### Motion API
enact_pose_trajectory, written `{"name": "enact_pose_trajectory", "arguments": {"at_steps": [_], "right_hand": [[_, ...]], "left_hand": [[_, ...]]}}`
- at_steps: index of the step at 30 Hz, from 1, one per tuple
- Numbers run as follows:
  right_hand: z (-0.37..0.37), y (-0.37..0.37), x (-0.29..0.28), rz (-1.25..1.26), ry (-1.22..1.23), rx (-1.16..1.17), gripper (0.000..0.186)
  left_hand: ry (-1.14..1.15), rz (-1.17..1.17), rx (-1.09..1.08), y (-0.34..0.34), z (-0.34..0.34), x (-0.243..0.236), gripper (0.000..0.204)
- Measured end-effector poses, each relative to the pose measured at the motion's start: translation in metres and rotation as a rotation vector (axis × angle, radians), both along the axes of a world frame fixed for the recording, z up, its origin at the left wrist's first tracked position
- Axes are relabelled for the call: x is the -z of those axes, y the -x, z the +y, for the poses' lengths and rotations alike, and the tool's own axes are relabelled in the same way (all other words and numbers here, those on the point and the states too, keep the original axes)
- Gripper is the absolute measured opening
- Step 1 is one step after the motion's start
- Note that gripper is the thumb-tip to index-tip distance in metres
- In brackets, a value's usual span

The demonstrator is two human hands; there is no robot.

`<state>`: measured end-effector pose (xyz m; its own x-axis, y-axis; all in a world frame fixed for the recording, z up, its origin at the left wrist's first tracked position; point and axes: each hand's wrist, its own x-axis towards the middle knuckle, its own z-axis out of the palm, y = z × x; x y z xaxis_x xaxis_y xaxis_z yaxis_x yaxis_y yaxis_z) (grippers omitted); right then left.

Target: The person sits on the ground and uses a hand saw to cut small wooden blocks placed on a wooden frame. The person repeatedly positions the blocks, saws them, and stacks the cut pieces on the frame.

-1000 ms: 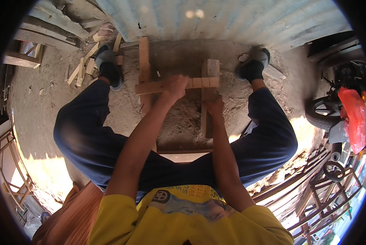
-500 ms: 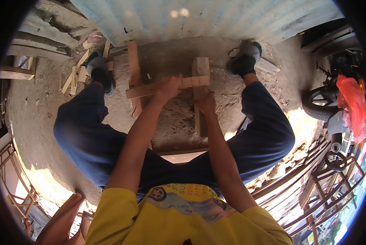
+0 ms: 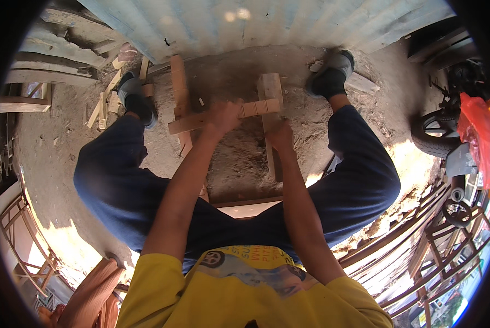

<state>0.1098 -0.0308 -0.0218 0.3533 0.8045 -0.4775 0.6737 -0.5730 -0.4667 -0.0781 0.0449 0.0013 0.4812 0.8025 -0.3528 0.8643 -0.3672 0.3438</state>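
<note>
A light wooden bar [image 3: 193, 122] with several cross lines or cuts near its right end lies crosswise over two wooden supports. My left hand [image 3: 223, 116] is closed over the middle of the bar, between the supports. Under the bar's right end is a squared wooden beam [image 3: 269, 86]; a flatter plank [image 3: 179, 85] runs beneath its left part. My right hand [image 3: 280, 135] is closed beside the beam, just nearer to me than the bar's right end. Whatever its fingers hold, if anything, is hidden from this view.
My feet rest on the dirt floor on either side. Wood offcuts [image 3: 104, 109] lie by the left foot. A corrugated metal sheet [image 3: 288, 27] closes off the far side. At right stand a wheel [image 3: 433, 131] and a red plastic bag [image 3: 474, 123]; stacked timber [image 3: 381, 235] lies nearer.
The view has shifted slightly. My right hand is a touch farther from me beside the beam; my left hand stays closed on the bar, which has hardly moved.
</note>
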Motion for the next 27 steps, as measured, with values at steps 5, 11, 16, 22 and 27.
{"name": "enact_pose_trajectory", "arguments": {"at_steps": [5,11,16,22,27], "right_hand": [[-0.001,-0.01,-0.001,-0.028,0.02,-0.057,0.082],[-0.001,-0.014,0.014,-0.017,0.049,-0.025,0.087],[-0.002,-0.015,0.019,0.026,0.003,-0.05,0.093],[-0.004,-0.019,0.029,0.048,0.007,-0.029,0.104],[-0.005,-0.02,-0.038,-0.007,-0.015,-0.173,0.074]], "left_hand": [[-0.019,-0.034,-0.027,0.002,-0.002,0.0,0.049],[-0.031,-0.03,-0.022,0.003,-0.003,0.003,0.049],[-0.016,-0.049,-0.029,0.006,-0.003,0.009,0.052],[0.031,-0.045,-0.017,0.004,0.0,0.006,0.054],[-0.005,-0.003,-0.018,0.005,-0.004,0.008,0.058]]}}
